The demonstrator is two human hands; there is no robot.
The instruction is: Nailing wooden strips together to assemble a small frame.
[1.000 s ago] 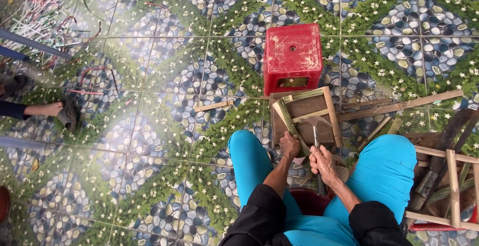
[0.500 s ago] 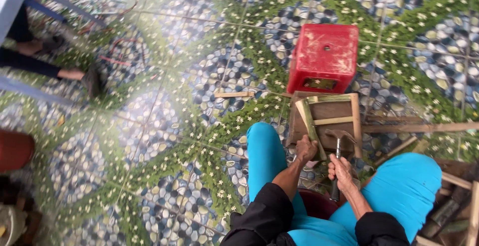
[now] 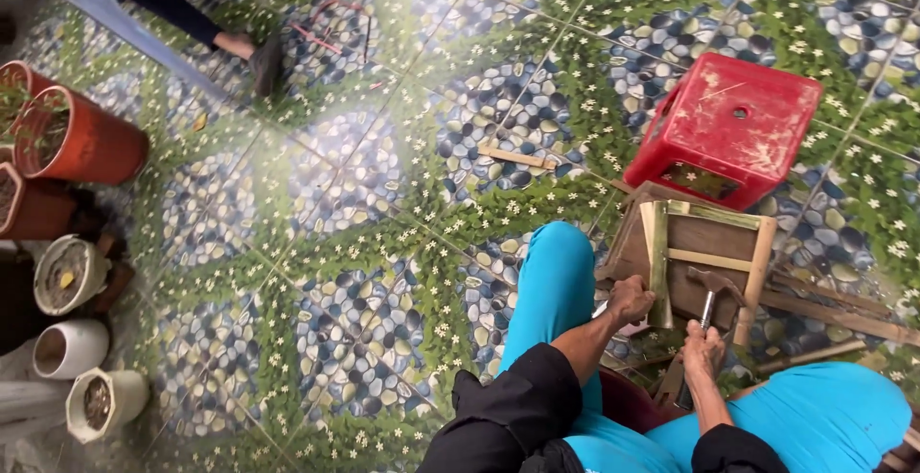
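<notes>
Seated person, head view looking down over turquoise-trousered knees onto a patterned tile floor [image 3: 364, 243]. A small wooden frame [image 3: 704, 262], square, with pale green-tinged slats, stands on the floor just in front of the knees, touching the base of a red plastic stool [image 3: 733, 123] beyond it.

Left hand [image 3: 630, 300]: forearm comes up from a black sleeve, angled forward and to the right. Hand rests on the near left corner of the frame, knuckles up, fingers curled down over the upright slat there. The frame lies directly under and ahead of these fingers; they are closed on the wood, tips hidden behind the slat.

Right hand [image 3: 704, 350]: forearm near vertical in view, wrist straight, hand just below the frame's near edge. Fingers wrapped together round the handle of a hammer [image 3: 710, 293], whose dark head sits above the fist, over the frame's lower crosspiece. Cannot tell whether the head touches the wood.

The two hands are near each other, the slat and frame corner between them.

Around: loose wooden strips [image 3: 834, 305] lie on the floor to the right of the frame; a short wood offcut [image 3: 516, 157] lies apart on the tiles to the left of the stool. Terracotta and pale flower pots [image 3: 72, 138] line the left edge. At top left, another person's dark-sleeved limb and shoe [image 3: 264, 61], well apart.
</notes>
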